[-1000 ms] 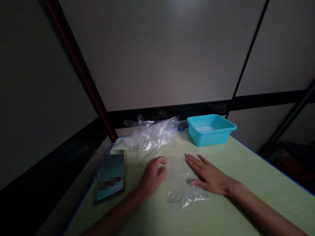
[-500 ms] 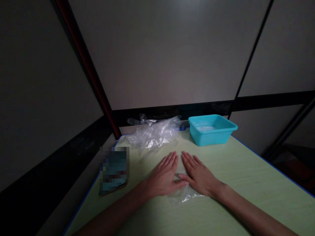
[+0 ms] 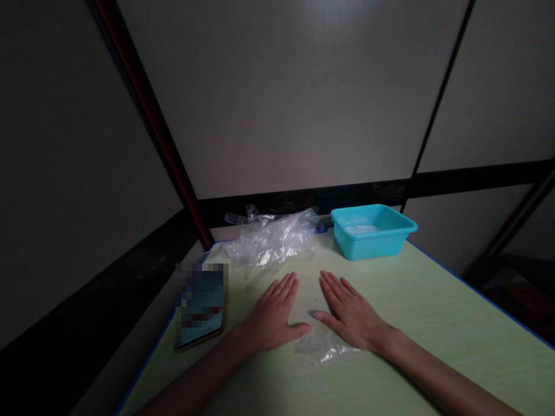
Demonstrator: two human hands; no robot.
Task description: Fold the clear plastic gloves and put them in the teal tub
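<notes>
Leftward, toward 9 o'clock, the person's left hand (image 3: pixel 274 318) has slid off the middle of the clear plastic piece (image 3: pixel 332 346), so the thumbs that overlapped a moment ago now stand apart. The right hand (image 3: pixel 353 316) has barely shifted. More of the thin film shows between the palms as a result, which suggests that the plastic is being pressed or smoothed outward rather than lifted.

Both hands are open and palm down, fingers stretched toward 12 o'clock and thumbs turned inward; neither grips anything. The left lies at the film's 9 o'clock edge, with its thumb tip close to the crinkled near end. The right rests over the film's 3 o'clock side, covering part of it. The plastic itself lies on the pale green tabletop (image 3: pixel 433 323), mostly flat, with shiny wrinkles toward 6 o'clock; its far outline is too faint to trace.

Farther out from the hands, a loose heap of crumpled clear plastic (image 3: pixel 277 240) sits at 11 o'clock, with finger-like ends poking out at its far left. At 1 o'clock stands an upright turquoise tub (image 3: pixel 368 245), with something whitish inside that cannot be made out. Near the table's edge at 9 o'clock is a phone-like device (image 3: pixel 202 318), its face largely pixelated
</notes>
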